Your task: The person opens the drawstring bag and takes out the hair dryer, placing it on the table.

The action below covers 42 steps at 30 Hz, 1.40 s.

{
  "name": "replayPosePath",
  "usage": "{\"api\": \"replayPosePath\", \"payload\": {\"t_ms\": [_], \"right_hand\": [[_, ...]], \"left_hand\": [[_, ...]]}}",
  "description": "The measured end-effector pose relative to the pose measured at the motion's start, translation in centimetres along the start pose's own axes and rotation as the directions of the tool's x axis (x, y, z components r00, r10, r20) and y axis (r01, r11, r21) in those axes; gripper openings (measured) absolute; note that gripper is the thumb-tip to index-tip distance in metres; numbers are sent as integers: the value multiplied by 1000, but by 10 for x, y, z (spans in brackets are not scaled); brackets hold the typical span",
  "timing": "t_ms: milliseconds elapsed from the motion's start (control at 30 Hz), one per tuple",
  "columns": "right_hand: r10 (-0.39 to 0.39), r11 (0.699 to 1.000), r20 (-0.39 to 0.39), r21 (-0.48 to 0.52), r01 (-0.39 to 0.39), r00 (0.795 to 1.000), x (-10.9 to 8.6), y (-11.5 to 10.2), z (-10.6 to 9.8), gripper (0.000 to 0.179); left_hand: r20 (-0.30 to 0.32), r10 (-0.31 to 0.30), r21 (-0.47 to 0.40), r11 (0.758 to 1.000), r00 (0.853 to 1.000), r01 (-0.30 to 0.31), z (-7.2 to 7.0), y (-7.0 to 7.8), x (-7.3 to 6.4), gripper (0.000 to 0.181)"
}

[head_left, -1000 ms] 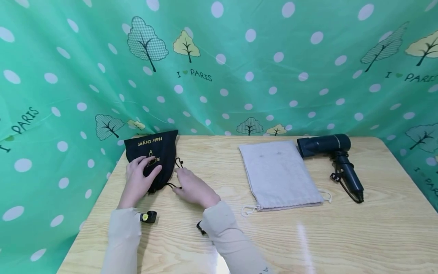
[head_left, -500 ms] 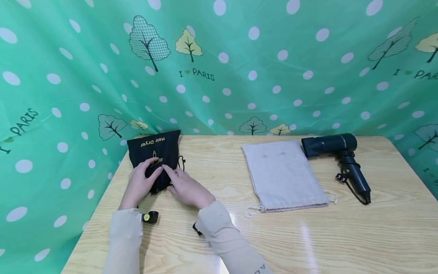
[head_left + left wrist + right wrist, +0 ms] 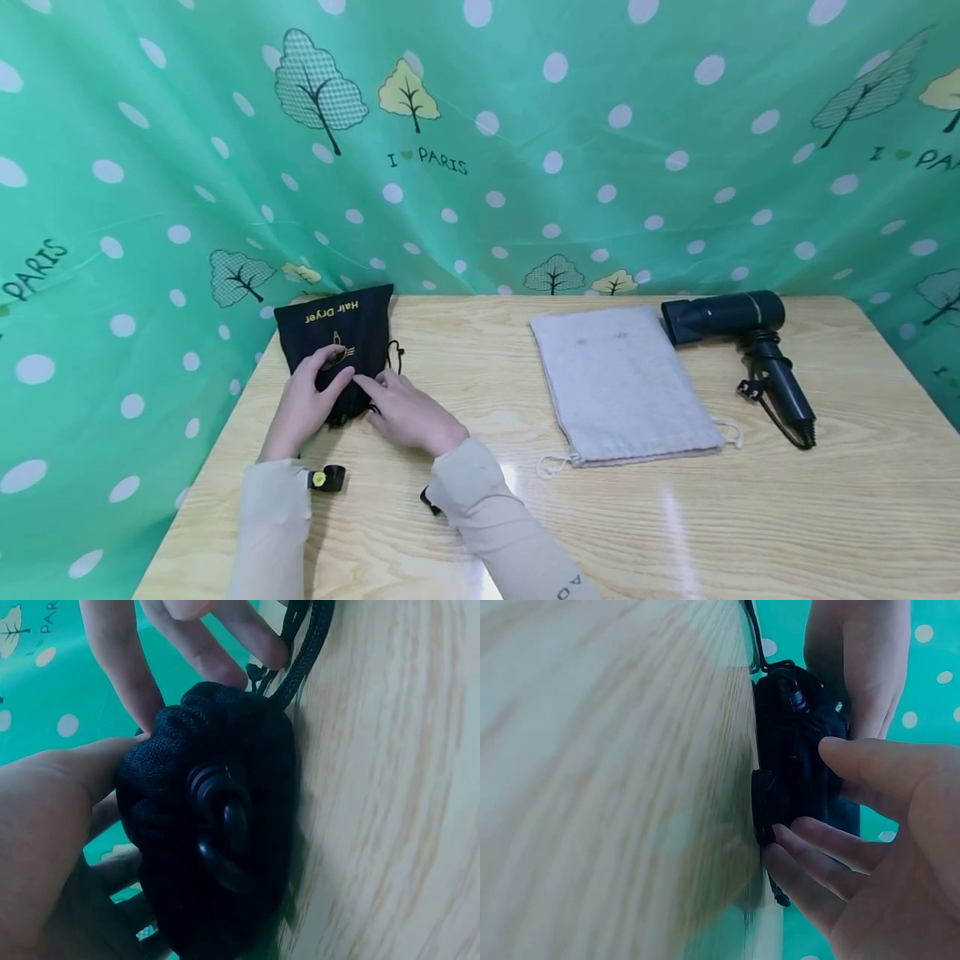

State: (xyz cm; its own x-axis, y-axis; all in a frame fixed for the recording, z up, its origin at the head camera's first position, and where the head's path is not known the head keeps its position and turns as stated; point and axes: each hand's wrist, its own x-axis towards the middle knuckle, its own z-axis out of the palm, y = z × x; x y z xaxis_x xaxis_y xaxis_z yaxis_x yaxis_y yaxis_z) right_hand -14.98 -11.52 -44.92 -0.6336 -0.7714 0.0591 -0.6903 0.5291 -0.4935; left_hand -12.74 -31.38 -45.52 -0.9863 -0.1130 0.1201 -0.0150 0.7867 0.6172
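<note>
In the head view a black drawstring bag [image 3: 337, 321] printed "Hair Dryer" in yellow lies at the table's back left. My left hand [image 3: 303, 396] rests over it, thumb and fingers spread in a curve. My right hand [image 3: 412, 412] touches the bag's near right side with loosely bent fingers, its index reaching toward the left thumb. In the left wrist view the gathered mouth [image 3: 172, 742] faces the camera, and a shiny dark corded end [image 3: 225, 817] shows inside. A black drawcord [image 3: 761, 802] loops beside my right fingertips [image 3: 780, 851] in the right wrist view.
A grey drawstring bag [image 3: 622, 383] lies flat right of the middle. Beyond it is a black hair dryer [image 3: 723, 315], cord wrapped about its handle and plug [image 3: 750, 389] hanging beside. A green patterned cloth [image 3: 495, 167] hangs along the wooden table's [image 3: 720, 517] back and sides.
My right hand has moved left from the bag's drawcord onto its near right side, closer to my left hand. My left hand stays on the bag.
</note>
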Motion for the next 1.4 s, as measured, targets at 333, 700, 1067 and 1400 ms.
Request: {"api": "replayPosePath", "payload": {"t_ms": [333, 700, 1067, 1400], "right_hand": [[8, 1000, 10, -12, -8, 1000, 0, 1, 0, 57], [31, 1000, 19, -7, -30, 999, -2, 1, -1, 56], [34, 999, 16, -27, -33, 999, -9, 0, -7, 53], [57, 997, 11, -44, -57, 998, -16, 0, -17, 45]], "left_hand": [[-7, 27, 10, 1000, 1000, -27, 0, 0, -1, 50], [0, 48, 1, 999, 999, -48, 0, 2, -2, 48], [47, 85, 6, 996, 995, -85, -3, 6, -1, 48], [104, 101, 1, 995, 989, -101, -4, 12, -3, 46]]}}
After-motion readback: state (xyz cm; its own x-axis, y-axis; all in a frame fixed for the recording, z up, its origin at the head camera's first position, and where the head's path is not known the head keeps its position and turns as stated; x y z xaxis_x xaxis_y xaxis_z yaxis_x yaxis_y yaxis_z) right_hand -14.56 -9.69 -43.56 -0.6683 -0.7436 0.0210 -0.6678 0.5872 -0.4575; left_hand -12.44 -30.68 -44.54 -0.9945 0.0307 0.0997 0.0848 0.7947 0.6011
